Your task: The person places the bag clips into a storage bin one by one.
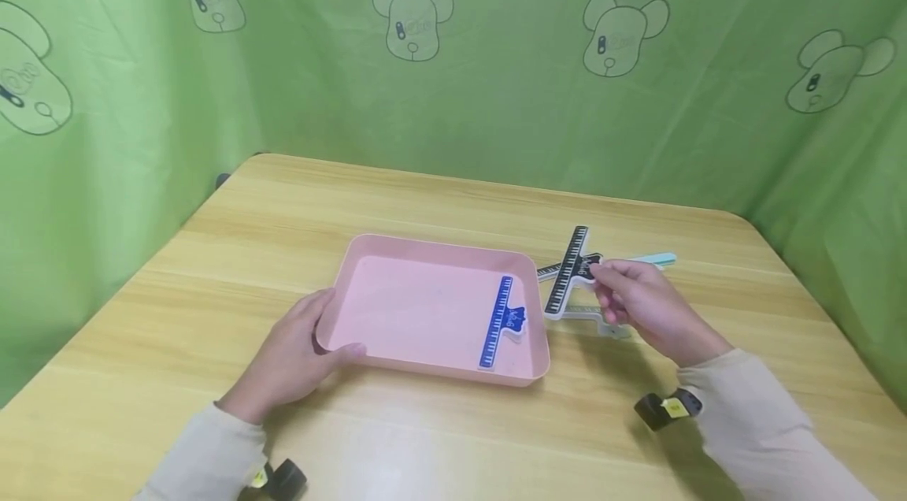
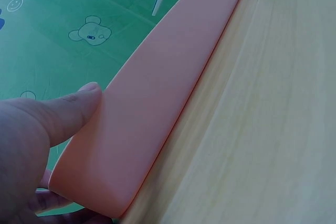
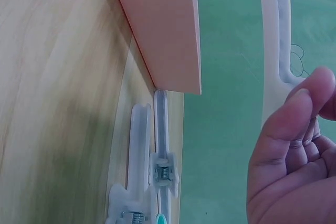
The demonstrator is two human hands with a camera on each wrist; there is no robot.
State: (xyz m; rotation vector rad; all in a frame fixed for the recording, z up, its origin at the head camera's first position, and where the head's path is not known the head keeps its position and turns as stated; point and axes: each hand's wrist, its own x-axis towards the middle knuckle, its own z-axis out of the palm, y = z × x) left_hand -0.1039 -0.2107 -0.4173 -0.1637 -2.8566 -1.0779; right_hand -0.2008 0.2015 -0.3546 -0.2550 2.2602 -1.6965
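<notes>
A shallow pink tray (image 1: pixel 418 304) stands on the table, and my left hand (image 1: pixel 290 351) grips its near left corner, thumb at the rim and fingers round the outer wall. Inside the tray, towards its right end, lies a blue spring clip (image 1: pixel 498 320) with a piano-key pattern. My right hand (image 1: pixel 652 304) pinches a black piano-key clip (image 1: pixel 569 272) by its handle, raised just off the tray's right side. In the right wrist view, this clip's white underside shows above the thumb. Below it, a white-backed clip (image 3: pixel 139 156) and another clip (image 3: pixel 162 124) lie on the table.
A light turquoise bar (image 1: pixel 659 258) sticks out behind my right hand, among the clips beside the tray. The wooden table (image 1: pixel 397 438) reaches back to a green curtain (image 1: pixel 496 131) with bear drawings. Each wrist carries a small black camera.
</notes>
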